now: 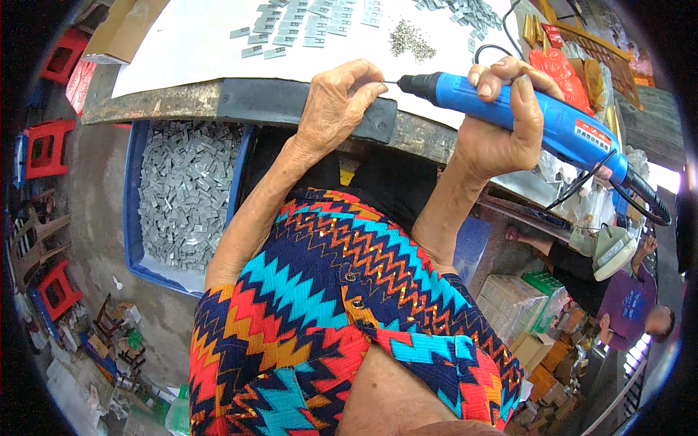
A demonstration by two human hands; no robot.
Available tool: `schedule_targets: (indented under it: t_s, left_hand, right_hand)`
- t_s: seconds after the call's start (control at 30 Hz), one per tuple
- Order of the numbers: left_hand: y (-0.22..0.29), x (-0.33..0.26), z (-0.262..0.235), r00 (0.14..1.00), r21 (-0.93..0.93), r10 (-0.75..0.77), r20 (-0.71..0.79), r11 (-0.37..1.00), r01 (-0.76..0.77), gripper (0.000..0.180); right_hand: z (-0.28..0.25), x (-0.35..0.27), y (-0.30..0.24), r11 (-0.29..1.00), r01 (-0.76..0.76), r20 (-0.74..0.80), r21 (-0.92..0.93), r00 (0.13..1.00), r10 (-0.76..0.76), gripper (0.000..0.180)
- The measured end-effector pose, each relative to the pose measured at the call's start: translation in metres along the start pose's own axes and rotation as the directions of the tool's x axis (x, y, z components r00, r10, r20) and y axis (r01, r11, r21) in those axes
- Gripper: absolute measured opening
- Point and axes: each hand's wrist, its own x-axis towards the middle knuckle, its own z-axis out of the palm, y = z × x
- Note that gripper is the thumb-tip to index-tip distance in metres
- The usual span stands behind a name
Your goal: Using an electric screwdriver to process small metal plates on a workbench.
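Right hand (pixel 502 127), 2 o'clock, gripping blue power screwdriver (pixel 563 131), which is lying aslant there, thin bit (pixel 391 82) pointing toward 9. Left hand (pixel 336 105), 12 o'clock, thumb and forefinger curling in at bit's tip; cannot tell whether they are pinching anything. Beyond, on white sheet (pixel 196 51): grey plates (pixel 316 33) lying in rows at 12, small brassy parts (pixel 411 41) heaping at 1. Blue tray (pixel 132 196), 9 o'clock, holding many grey pieces (pixel 189 196).

Gray plates (pixel 315 32), metal bits (pixel 411 41) on white tabletop (pixel 189 51)
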Motion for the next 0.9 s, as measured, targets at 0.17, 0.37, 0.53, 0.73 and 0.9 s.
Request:
schedule_targets:
  t_s: [0.17, 0.37, 0.53, 0.73, 0.9]
  left_hand:
    - [0.000, 0.000, -0.002, 1.000, 0.000, 0.010, 0.027, 1.000, -0.010, 0.009]
    - [-0.003, 0.000, 0.000, 0.997, 0.021, 0.078, 0.011, 0.997, -0.079, 0.009]
    - [-0.003, -0.001, 0.000, 0.998, 0.050, 0.057, 0.015, 0.997, -0.057, 0.010]
    - [-0.003, -0.001, 0.001, 0.998, 0.060, 0.061, 0.021, 0.996, -0.062, 0.011]
    - [-0.002, -0.001, 0.000, 0.997, 0.062, 0.066, 0.032, 0.996, -0.068, 0.011]
  right_hand:
    - [0.001, 0.000, 0.000, 1.000, -0.030, -0.006, -0.001, 1.000, 0.030, 0.021]
    - [0.005, -0.002, 0.004, 0.999, -0.038, -0.044, -0.037, 0.998, 0.037, 0.021]
    - [0.010, -0.002, 0.003, 0.993, -0.018, -0.006, -0.113, 1.000, 0.018, 0.023]
    - [0.008, -0.002, 0.002, 0.995, -0.020, -0.029, -0.096, 0.999, 0.018, 0.023]
    - [0.008, -0.003, 0.001, 0.996, -0.036, -0.056, -0.082, 0.998, 0.031, 0.022]
